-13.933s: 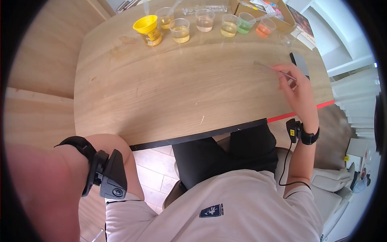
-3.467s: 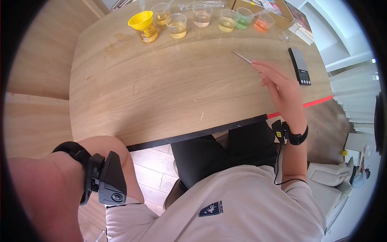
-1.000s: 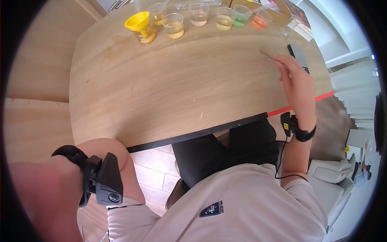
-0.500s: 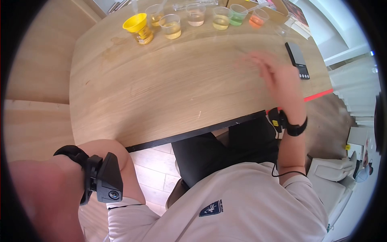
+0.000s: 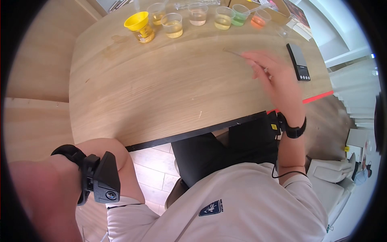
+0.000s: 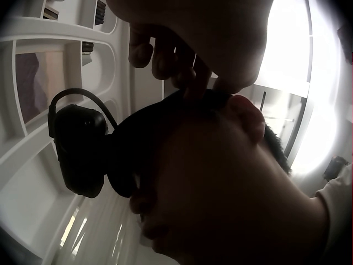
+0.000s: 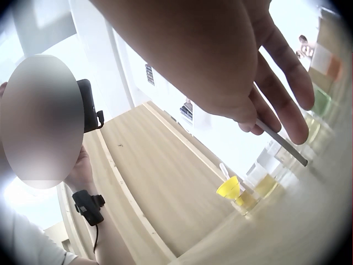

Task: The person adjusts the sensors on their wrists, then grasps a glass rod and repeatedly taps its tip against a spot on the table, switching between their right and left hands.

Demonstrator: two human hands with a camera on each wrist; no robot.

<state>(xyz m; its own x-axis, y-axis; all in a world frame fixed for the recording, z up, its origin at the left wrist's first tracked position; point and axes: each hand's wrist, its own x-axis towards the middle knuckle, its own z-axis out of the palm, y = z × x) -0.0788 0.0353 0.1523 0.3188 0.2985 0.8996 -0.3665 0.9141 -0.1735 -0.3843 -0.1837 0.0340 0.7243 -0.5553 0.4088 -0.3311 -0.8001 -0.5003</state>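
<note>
A matt wood-grain tabletop (image 5: 161, 80) carries glossy clear-plastic cups (image 5: 198, 17) at twelve o'clock, a smooth yellow plastic funnel (image 5: 137, 22) at eleven, a matt cardboard box (image 5: 279, 17) at one and a digital scale (image 5: 297, 58) in smooth metallic grey and black plastic at two. The right-wrist view shows a smooth stick (image 7: 282, 142) at three; the shirt (image 5: 242, 201) is matt white cloth.

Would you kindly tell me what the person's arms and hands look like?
Both hands are bare, the sleeves short and pale. Black straps circle the wrists, each carrying a black camera; the right one has a yellow label.
</note>
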